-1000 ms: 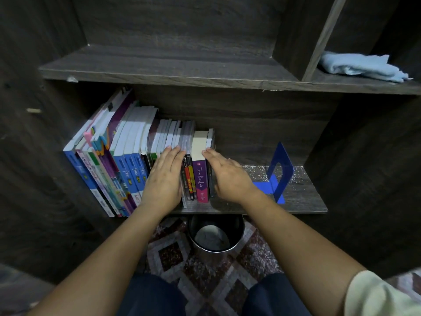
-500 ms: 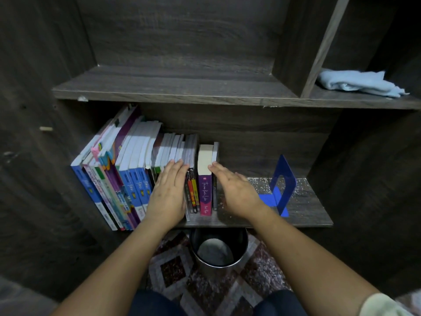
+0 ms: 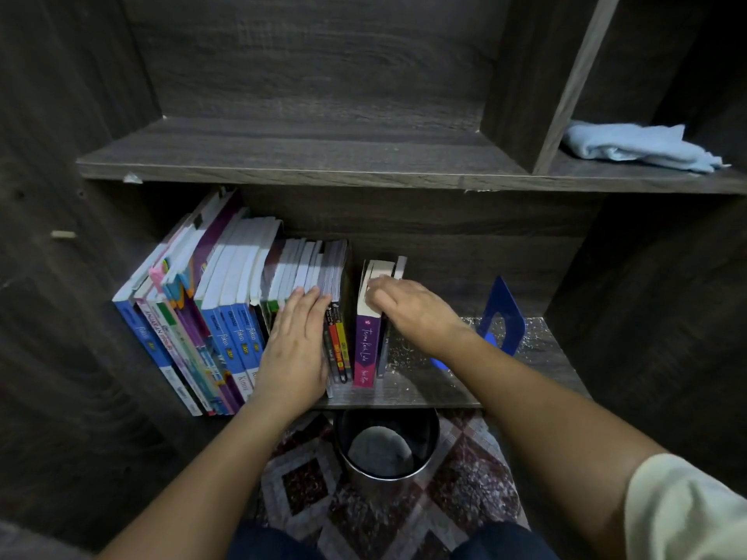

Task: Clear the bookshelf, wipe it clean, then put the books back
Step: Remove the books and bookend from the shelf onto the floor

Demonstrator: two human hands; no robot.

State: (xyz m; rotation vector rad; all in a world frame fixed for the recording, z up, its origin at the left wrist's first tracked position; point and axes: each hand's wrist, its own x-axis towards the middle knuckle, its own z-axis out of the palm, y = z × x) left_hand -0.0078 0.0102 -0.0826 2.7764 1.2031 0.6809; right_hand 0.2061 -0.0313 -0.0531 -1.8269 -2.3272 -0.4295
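Observation:
A row of books stands leaning left on the lower shelf of a dark wooden bookshelf. My left hand lies flat, fingers straight, against the spines at the row's right end. Just to the right, across a narrow gap, stands a purple book with a thin dark book beside it. My right hand reaches over them, its fingers curled over the purple book's top edge. A light blue cloth lies crumpled on the upper shelf at the right.
A blue metal bookend stands on the lower shelf right of my right forearm. The upper shelf board juts out above the books. Below the shelf a round dark bin stands on a patterned rug.
My right hand has curled over the top of the purple book, and a gap has opened between that book and the row. My left hand stays flat on the spines.

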